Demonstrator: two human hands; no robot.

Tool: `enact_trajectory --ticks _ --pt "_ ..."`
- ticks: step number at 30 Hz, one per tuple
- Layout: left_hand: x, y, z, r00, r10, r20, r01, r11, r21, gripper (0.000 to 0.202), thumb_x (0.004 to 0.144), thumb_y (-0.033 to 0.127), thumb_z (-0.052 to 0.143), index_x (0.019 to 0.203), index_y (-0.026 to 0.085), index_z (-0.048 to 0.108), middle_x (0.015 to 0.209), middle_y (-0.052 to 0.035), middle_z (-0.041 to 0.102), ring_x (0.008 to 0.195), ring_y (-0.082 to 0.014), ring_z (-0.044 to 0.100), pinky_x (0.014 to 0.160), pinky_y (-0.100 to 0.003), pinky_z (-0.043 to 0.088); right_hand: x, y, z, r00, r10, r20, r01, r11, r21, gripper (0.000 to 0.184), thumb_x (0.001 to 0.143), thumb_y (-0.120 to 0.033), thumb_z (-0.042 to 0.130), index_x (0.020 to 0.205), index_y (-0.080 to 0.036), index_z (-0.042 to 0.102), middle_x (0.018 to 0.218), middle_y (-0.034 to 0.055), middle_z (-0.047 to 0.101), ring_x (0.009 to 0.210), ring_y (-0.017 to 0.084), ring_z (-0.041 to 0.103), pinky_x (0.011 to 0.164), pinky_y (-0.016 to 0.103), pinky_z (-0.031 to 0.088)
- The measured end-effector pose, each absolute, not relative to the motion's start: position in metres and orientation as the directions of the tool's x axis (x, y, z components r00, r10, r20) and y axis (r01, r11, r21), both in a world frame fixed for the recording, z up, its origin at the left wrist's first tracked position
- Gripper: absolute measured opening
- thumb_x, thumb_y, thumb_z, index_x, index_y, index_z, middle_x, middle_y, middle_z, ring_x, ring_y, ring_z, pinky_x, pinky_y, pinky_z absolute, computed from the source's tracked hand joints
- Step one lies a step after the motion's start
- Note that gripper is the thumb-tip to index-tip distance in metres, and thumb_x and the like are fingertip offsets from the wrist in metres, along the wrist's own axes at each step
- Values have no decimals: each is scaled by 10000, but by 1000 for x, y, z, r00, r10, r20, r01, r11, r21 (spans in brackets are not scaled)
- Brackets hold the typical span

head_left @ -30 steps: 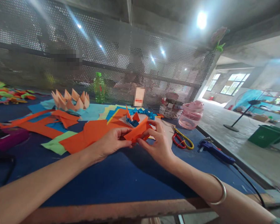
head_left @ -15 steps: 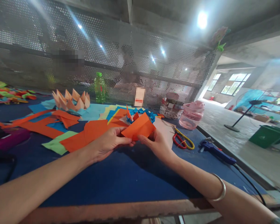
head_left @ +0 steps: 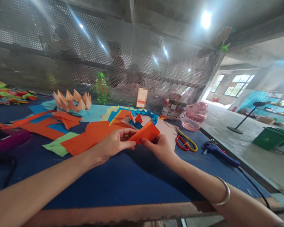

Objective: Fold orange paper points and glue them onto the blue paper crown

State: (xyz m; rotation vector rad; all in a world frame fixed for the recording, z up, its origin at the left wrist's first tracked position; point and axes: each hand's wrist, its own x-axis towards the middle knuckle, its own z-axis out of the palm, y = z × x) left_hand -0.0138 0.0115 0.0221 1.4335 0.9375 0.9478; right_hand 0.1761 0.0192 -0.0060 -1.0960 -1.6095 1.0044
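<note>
Far left: orange paper strips (head_left: 42,127) and a green paper sheet (head_left: 58,144) lie on the blue table top (head_left: 109,179). Behind them, a ring of peach folded paper points (head_left: 72,104) stands beside a green plastic bottle (head_left: 101,89). Left hand (head_left: 115,142): fingers (head_left: 130,142) partly closed, pinching the left end of a folded orange paper (head_left: 145,132), held above the table. Blue folded paper ring (head_left: 144,115) sits behind it. Right hand (head_left: 157,148): fingers (head_left: 148,142) curled, holding the paper's right end; 2 hands just apart. Further right: woven basket (head_left: 174,110), red-and-yellow scissors (head_left: 186,142), pink plastic jar (head_left: 194,116), blue glue gun (head_left: 217,154)
</note>
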Motion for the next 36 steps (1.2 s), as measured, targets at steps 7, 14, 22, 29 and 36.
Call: enact_trajectory --ticks 7,14,22,29,36 --pt "-15 15 16 363 931 -28 54 9 999 308 621 313 851 869 161 751 864 -49 761 753 -180 691 690 -280 554 174 14 -5 -250 939 236 218 292 -931 246 771 -399 649 778 -155 622 638 -8 593 543 114 492 501 238 344" --pt "-16 16 14 308 945 -112 -44 132 990 342 553 259 902 846 161 757 830 -51 783 769 -187 731 690 -248 581 174 12 -5 -106 852 513 274 521 -808 636 739 -311 717 1268 -215 376 966 27 621 706 139 602 571 249 485" --pt "-16 15 17 260 962 -84 -37 97 995 348 592 257 882 898 147 759 918 -79 780 834 -218 731 737 -277 593 175 10 -3 -251 806 536 386 591 -708 148 860 -314 646 944 -200 606 988 47 657 774 141 630 599 244 491" --pt "-16 14 14 308 944 -118 -49 139 989 302 583 234 889 848 157 767 878 -50 780 816 -192 731 696 -226 590 175 10 -2 -239 840 487 348 543 -764 190 850 -361 656 777 -188 625 893 29 625 757 137 606 629 252 484" --pt "-14 10 16 352 925 -143 -86 184 979 308 571 247 906 842 173 778 848 -22 785 778 -154 731 662 -186 595 174 10 -2 -196 890 412 291 453 -842 232 833 -387 653 736 -186 589 736 5 648 661 140 607 603 263 462"
